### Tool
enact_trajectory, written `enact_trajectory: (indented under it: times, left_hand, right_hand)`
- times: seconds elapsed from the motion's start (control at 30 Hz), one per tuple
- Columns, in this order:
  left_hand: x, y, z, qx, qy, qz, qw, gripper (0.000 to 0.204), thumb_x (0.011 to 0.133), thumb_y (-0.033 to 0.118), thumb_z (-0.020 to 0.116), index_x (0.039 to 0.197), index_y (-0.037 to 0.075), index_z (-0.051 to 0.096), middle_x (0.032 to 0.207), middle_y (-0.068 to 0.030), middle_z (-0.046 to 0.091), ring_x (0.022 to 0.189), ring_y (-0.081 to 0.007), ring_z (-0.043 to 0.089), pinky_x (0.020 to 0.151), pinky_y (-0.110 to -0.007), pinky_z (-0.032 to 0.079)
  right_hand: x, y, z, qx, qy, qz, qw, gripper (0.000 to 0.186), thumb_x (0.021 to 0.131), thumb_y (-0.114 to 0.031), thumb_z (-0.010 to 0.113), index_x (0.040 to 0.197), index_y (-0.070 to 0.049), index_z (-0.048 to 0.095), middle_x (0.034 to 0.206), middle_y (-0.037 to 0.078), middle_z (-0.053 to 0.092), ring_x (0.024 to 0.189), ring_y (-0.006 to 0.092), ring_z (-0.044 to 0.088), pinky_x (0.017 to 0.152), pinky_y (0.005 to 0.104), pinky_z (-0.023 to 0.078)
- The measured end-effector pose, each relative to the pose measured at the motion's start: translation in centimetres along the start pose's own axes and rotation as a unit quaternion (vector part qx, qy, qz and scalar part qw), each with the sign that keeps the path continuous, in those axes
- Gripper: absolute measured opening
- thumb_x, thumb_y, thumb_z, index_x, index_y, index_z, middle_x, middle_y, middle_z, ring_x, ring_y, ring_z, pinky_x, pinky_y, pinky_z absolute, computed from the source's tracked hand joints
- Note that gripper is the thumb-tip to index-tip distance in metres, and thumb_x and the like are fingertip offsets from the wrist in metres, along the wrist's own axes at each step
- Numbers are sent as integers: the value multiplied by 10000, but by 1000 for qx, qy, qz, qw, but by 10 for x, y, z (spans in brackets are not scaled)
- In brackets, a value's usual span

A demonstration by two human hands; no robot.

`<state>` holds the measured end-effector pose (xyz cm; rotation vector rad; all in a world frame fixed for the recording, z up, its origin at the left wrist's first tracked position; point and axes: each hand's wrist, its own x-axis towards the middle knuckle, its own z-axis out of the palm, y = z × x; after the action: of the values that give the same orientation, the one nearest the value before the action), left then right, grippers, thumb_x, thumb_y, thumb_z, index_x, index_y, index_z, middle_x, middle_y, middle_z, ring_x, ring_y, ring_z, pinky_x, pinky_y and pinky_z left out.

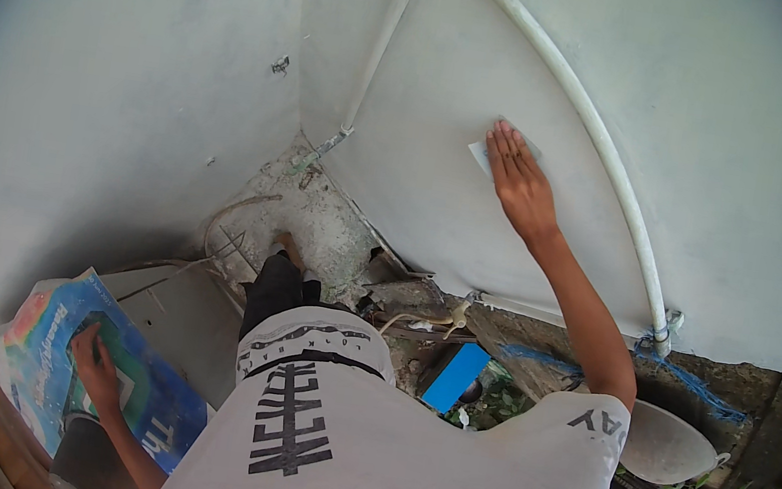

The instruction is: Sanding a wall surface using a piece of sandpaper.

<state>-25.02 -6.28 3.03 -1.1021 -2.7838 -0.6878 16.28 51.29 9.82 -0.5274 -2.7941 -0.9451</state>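
Note:
My right hand (521, 185) is raised against the pale wall (428, 129), with its fingers together and stretched flat. Under them a thin, pale sheet of sandpaper (482, 158) is pressed to the wall, its corners showing on both sides of the fingers. Low on the left, my left hand (96, 371) is at a blue printed sheet (170, 406). Its fingers are somewhat bent and apart, and I see nothing held in them.
A white pipe (588, 112) arcs across the wall, and another pipe (379, 55) runs down near the corner. Below are a brass-coloured tap (459, 317), a blue box-like object (455, 378), blue cord (693, 389) and a pale basin (669, 445). Rough concrete (313, 223) lies by my foot.

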Motion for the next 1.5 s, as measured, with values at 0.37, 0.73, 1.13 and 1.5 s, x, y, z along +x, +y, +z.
enact_trajectory:
  times: [0.37, 0.73, 1.13, 1.5]
  left_hand:
    - [-9, -18, 5, -24, 14, 6, 1000, 159, 961, 39, 563, 1096, -3, 635, 1066, -158, 624, 1020, -336, 586, 943, -415, 444]
    - [-6, -13, 5, -40, 2, -3, 999, 136, 955, 35, 563, 1065, -5, 632, 1042, -146, 625, 999, -328, 588, 925, -413, 447]
    - [-2, -17, 5, -25, 2, 6, 1000, 118, 946, 48, 588, 1042, 1, 638, 1020, -138, 645, 991, -321, 598, 915, -419, 450]
    - [3, -12, 9, -22, 5, -21, 1000, 105, 932, 40, 608, 1019, 5, 656, 1007, -126, 655, 978, -305, 602, 909, -405, 454]
  right_hand:
    - [12, 4, -19, 9, 43, 48, 998, 439, 880, -15, 531, 1302, 106, 541, 1387, 213, 559, 1333, 274, 517, 1176, 373, 365]
    - [10, 19, -16, 16, 61, 34, 997, 504, 845, 2, 549, 1343, 76, 527, 1421, 231, 525, 1306, 298, 542, 1126, 430, 427]
    - [25, 21, -34, 47, 56, 15, 997, 512, 805, 19, 571, 1316, 46, 571, 1397, 206, 552, 1328, 303, 518, 1131, 419, 429]
    - [32, -57, 117, -17, -41, -98, 994, 469, 904, -78, 503, 1353, 52, 534, 1427, 178, 536, 1381, 250, 461, 1212, 376, 306]
